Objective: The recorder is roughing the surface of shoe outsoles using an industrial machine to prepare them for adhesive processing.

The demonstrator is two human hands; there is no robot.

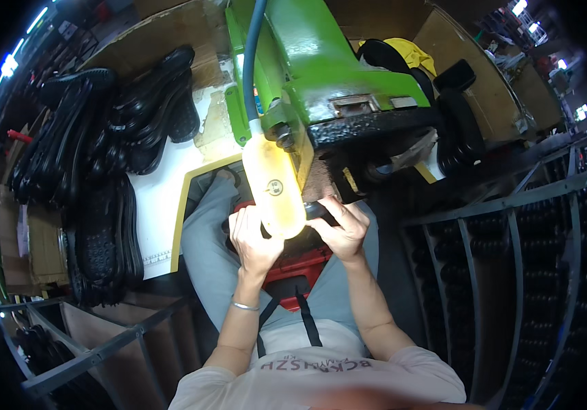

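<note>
A black shoe sole [314, 211], largely hidden behind the lit lamp, is held between my two hands beneath the machine. My left hand [255, 239] has its fingers closed at the sole's left part. On the other side, my right hand [342, 228] pinches the sole with thumb and fingers. Just above the right fingers is a brown, rough-faced wheel or brush [318, 179] of the green machine [348, 85]. Whether the sole touches it cannot be made out. The glowing yellowish lamp [274, 188] hangs right over the work, close to both hands.
Black soles lie in piles [95, 137] on the white tabletop [160, 198] to the left. More soles [459, 123] and a yellow cloth [409, 55] are at the right. Metal racks [512, 219] flank me on both sides. A red stool [286, 273] shows between my legs.
</note>
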